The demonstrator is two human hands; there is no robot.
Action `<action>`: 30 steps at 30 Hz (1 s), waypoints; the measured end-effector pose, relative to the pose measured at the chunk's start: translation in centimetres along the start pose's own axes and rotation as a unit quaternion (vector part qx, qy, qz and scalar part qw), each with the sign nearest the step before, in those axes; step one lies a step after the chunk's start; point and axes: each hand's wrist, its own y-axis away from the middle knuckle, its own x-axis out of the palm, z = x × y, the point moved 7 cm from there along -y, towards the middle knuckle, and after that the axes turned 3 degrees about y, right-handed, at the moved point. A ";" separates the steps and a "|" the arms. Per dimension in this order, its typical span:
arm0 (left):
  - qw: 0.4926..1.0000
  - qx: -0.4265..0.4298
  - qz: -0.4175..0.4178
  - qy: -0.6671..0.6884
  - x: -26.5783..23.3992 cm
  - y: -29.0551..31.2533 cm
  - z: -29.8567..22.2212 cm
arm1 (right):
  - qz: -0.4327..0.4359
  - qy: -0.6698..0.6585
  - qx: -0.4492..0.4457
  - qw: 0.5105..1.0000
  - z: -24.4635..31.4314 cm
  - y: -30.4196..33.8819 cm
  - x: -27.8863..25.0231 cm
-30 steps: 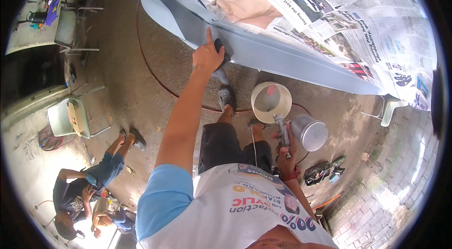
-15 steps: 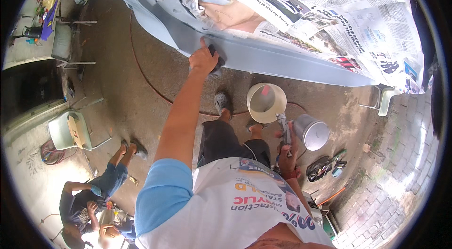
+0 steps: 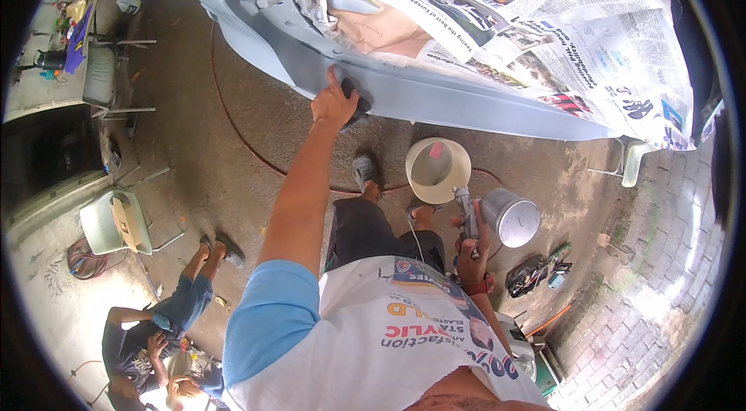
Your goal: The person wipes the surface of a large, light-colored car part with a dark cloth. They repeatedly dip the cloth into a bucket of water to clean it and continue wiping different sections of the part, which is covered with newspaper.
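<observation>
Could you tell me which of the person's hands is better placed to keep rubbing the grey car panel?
The left hand: it already presses a dark pad against the grey panel, arm outstretched. The right hand is low by the body, gripping a spray gun.

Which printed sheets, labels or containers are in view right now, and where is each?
Printed newspaper sheets: taped over the grey car body, top right; white, colour photos.
Cream plastic bucket: on the ground beside the right hand; round.
Printed white shirt: bottom centre; red and yellow lettering.
</observation>
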 end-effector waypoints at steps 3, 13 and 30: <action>1.000 0.001 0.003 0.020 0.2 0.0 0.3 | -0.001 0.008 -0.005 1.000 0.3 -0.1 0.2; 1.000 0.003 0.000 0.018 0.8 0.0 0.5 | 0.011 0.008 -0.030 0.999 -0.4 -0.2 0.9; 1.000 0.015 0.001 0.011 0.7 -0.1 0.5 | 0.015 0.022 -0.031 0.999 0.9 -0.4 1.5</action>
